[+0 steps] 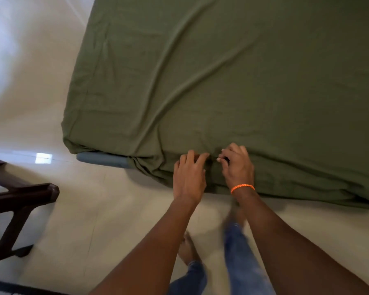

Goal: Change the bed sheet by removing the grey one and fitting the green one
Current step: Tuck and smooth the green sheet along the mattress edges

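Note:
The green sheet covers the whole bed top, wrinkled, and hangs over the near edge. A blue-grey mattress corner shows bare below the sheet at the near left. My left hand lies on the sheet's near edge with its fingers spread and fairly straight. My right hand, with an orange band on the wrist, has its fingers curled and pinches a fold of the sheet just right of the left hand. No grey sheet is in view.
Pale tiled floor runs along the near and left sides of the bed. A dark wooden chair stands at the left. My bare feet and blue jeans are close to the bed's edge.

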### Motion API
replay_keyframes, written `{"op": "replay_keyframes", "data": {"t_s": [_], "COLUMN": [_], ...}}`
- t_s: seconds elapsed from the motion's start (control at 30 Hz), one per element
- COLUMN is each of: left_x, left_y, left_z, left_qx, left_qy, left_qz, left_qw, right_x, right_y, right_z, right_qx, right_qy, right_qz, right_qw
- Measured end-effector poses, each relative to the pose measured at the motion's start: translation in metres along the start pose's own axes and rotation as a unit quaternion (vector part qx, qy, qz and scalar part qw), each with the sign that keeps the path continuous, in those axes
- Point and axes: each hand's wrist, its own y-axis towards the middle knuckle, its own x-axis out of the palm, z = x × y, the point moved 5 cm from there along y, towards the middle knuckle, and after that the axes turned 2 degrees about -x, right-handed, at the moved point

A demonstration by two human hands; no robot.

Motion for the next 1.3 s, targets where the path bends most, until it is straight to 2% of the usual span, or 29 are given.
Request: {"op": "replay_keyframes", "data": {"t_s": [0.13,0.3,0.4,0.57,0.6,0.67,0.77,0.83,0.9,1.03,1.2,1.3], "left_x": [0.006,0.020,0.041,0.064,0.067,0.067,0.071,0.082,0.097,0.120,0.141,0.153], "left_y": [0.000,-0.011,-0.027,-0.041,-0.044,-0.044,-0.031,-0.019,-0.008,0.002,-0.006,-0.006], "left_z": [0.026,0.067,0.110,0.142,0.150,0.169,0.210,0.244,0.273,0.299,0.353,0.385], "left_qx": [-0.007,-0.004,-0.003,-0.123,-0.155,-0.193,-0.143,-0.076,-0.026,-0.004,0.073,0.067], "left_qy": [0.008,0.045,0.050,0.036,0.031,0.023,-0.002,-0.028,-0.015,0.034,0.018,-0.003], "left_qz": [0.033,0.046,0.028,0.050,0.064,0.100,0.120,0.081,0.036,0.013,-0.016,-0.042], "left_qw": [0.999,0.998,0.998,0.990,0.985,0.976,0.982,0.993,0.999,0.999,0.997,0.997], "right_x": [-0.012,-0.033,-0.055,-0.060,-0.067,-0.094,-0.133,-0.145,-0.148,-0.153,-0.186,-0.210], "right_y": [0.010,-0.001,-0.013,-0.021,-0.025,-0.028,-0.023,-0.024,-0.022,-0.017,-0.040,-0.048], "right_z": [0.010,0.044,0.081,0.091,0.102,0.126,0.181,0.221,0.247,0.264,0.312,0.337], "right_qx": [-0.025,-0.148,-0.196,-0.223,-0.216,-0.207,-0.157,-0.130,-0.150,-0.220,-0.213,-0.201], "right_qy": [0.054,-0.095,-0.121,-0.060,-0.040,-0.040,-0.101,-0.155,-0.179,-0.145,-0.130,-0.138], "right_qz": [-0.020,-0.088,-0.124,-0.220,-0.216,-0.159,-0.084,-0.080,-0.083,-0.111,-0.108,-0.105], "right_qw": [0.998,0.980,0.965,0.948,0.951,0.964,0.979,0.976,0.969,0.958,0.962,0.964]}}
